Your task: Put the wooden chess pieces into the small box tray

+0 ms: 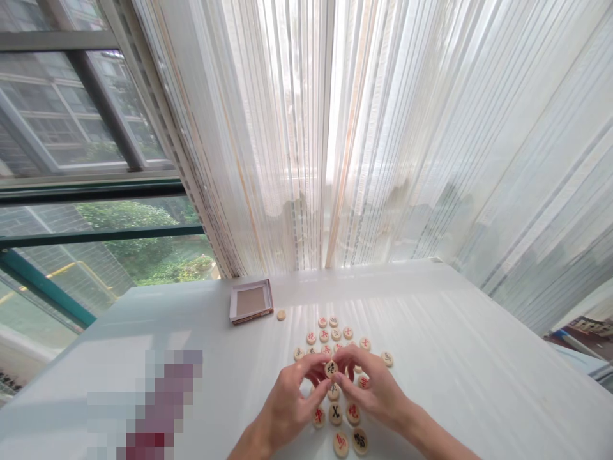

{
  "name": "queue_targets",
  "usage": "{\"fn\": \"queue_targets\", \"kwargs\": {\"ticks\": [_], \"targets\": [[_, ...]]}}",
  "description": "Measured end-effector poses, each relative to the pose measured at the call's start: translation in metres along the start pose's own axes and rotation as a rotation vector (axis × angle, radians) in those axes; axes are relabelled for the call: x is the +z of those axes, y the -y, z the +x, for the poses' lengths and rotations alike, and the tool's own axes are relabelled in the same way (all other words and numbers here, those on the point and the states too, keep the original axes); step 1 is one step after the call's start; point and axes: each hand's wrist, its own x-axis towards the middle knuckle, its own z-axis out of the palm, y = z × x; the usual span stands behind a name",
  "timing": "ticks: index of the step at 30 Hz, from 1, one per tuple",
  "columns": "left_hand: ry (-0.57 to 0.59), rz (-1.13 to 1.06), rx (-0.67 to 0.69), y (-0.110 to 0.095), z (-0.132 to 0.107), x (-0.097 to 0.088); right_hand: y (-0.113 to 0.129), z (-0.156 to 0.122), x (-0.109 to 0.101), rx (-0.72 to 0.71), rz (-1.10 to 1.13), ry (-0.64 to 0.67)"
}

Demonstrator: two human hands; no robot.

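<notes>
Several round wooden chess pieces [335, 334] with red or black characters lie scattered on the white table [454, 358]. My left hand [292, 402] and my right hand [373, 386] meet over the pile, fingertips pinched from both sides on one black-marked piece [331, 368] held just above the others. More pieces show below my hands, near the front edge [341, 443]. One blank-faced piece [281, 315] lies apart to the left.
A small open square box [251, 301] rests at the back left of the table, close to the sheer curtain [364, 140]. A window with a green outdoor view is on the left. A blurred patch covers the table's front left.
</notes>
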Motion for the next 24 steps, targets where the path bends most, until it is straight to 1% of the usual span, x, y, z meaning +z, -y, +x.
{"fn": "queue_targets", "kwargs": {"ticks": [5,11,16,21,24], "targets": [[0.024,0.034,-0.014,-0.004,-0.001,0.001,-0.006,-0.001,0.002,0.025,-0.042,-0.029],[0.018,0.100,0.016,-0.008,0.000,0.003,-0.009,-0.001,0.005,0.054,-0.072,-0.053],[0.030,0.091,0.009,-0.006,0.000,0.001,-0.003,0.000,0.002,0.019,-0.079,-0.027],[-0.020,0.132,0.002,0.000,-0.002,-0.001,0.007,0.002,-0.002,-0.033,-0.024,-0.004],[-0.024,0.083,-0.008,0.000,-0.001,-0.001,0.009,0.001,-0.002,-0.055,-0.002,0.005]]}}
